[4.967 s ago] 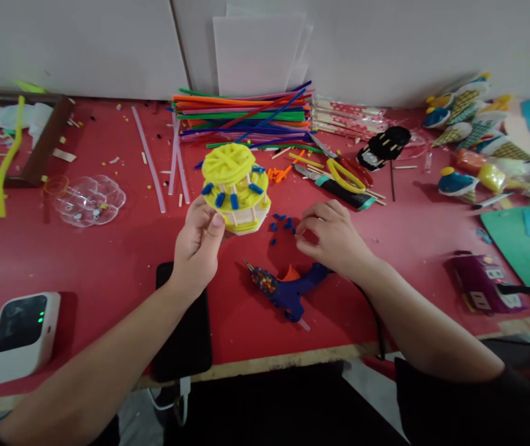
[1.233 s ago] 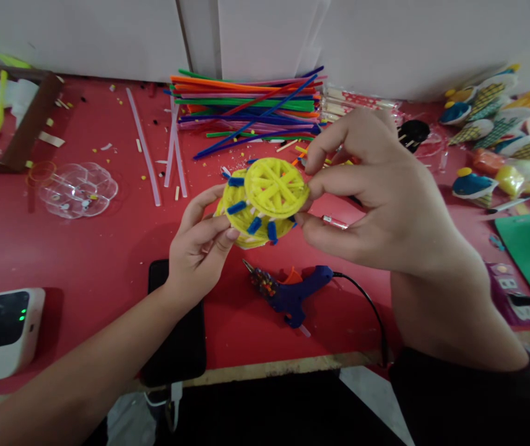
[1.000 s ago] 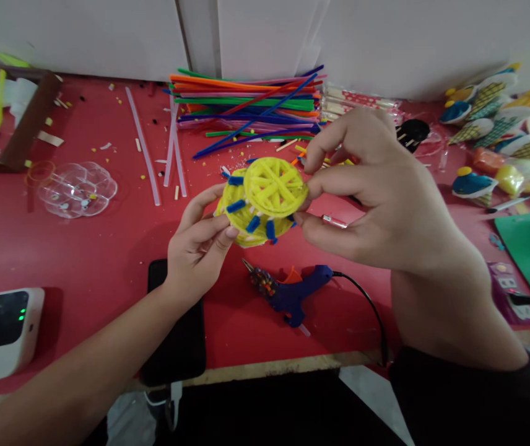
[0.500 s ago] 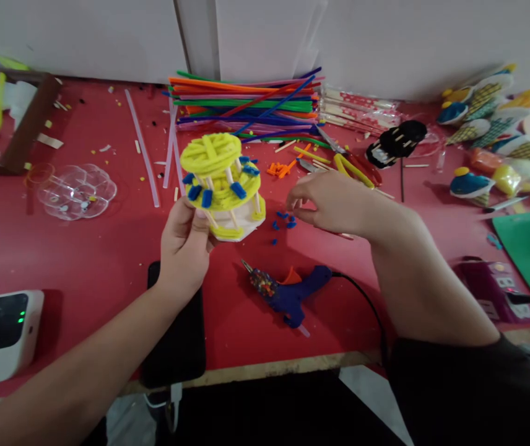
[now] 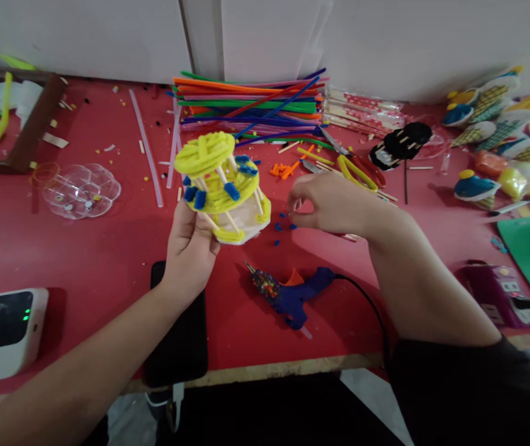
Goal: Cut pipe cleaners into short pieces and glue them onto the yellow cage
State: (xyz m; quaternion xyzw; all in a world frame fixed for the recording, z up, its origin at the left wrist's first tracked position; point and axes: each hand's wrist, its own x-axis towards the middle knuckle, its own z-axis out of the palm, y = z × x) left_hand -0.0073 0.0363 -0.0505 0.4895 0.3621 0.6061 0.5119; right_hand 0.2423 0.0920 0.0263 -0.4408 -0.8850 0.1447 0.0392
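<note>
A tiered craft model (image 5: 221, 186) made of yellow pipe cleaner and small wooden sticks, with short blue bits round its middle tier, is gripped at its lower left side by my left hand (image 5: 192, 254). It is raised over the table and leans left. My right hand (image 5: 321, 201) hangs over several cut blue pipe-cleaner pieces (image 5: 278, 227), its thumb and forefinger curled together. Anything between those fingertips is too small to make out. Below the hands, a blue hot glue gun (image 5: 288, 297) lies on its side, nozzle pointing left.
A bundle of coloured pipe cleaners (image 5: 251, 105) lies along the wall. Red-handled pliers (image 5: 367, 168), orange cut pieces (image 5: 283, 170) and a black model (image 5: 402, 144) are at the right. A black phone (image 5: 176, 347), clear flower-shaped box (image 5: 82, 192) and white device (image 5: 7, 334) are left.
The craft model has tilted further left in my left hand. My right hand has dipped slightly towards the blue pieces, its fingertips drawn closer together. The whole view has shifted a little.
</note>
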